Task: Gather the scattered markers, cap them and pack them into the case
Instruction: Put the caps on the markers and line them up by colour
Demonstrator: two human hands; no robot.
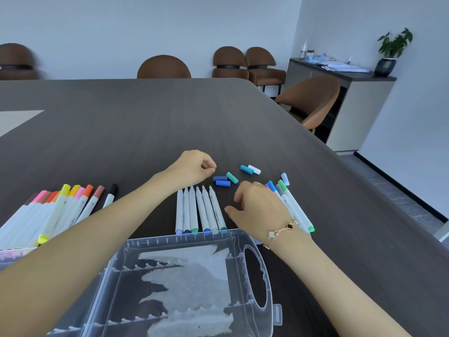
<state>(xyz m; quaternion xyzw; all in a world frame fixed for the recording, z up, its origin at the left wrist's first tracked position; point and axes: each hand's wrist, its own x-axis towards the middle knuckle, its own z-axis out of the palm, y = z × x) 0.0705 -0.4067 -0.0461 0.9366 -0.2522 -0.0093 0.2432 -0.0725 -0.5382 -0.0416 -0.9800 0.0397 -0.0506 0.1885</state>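
Note:
Several uncapped white markers [201,210] lie side by side on the dark table [121,132], tips pointing away, just beyond the clear plastic case [238,242]. Loose caps lie past their tips: two blue caps [222,181], a teal cap [232,177], a turquoise cap [246,169], a white cap [254,170] and a lavender cap [285,178]. My left hand [194,166] hovers left of the blue caps with fingers curled in and nothing visible in them. My right hand [257,207] hangs loosely curled and holds nothing, partly covering capped blue and green markers [291,205].
A pile of capped warm-coloured markers [60,207] lies at the left, partly in another clear tray [9,254]. Brown chairs [164,66] stand round the table's far edge. The table's right edge [364,181] runs diagonally beside my right arm.

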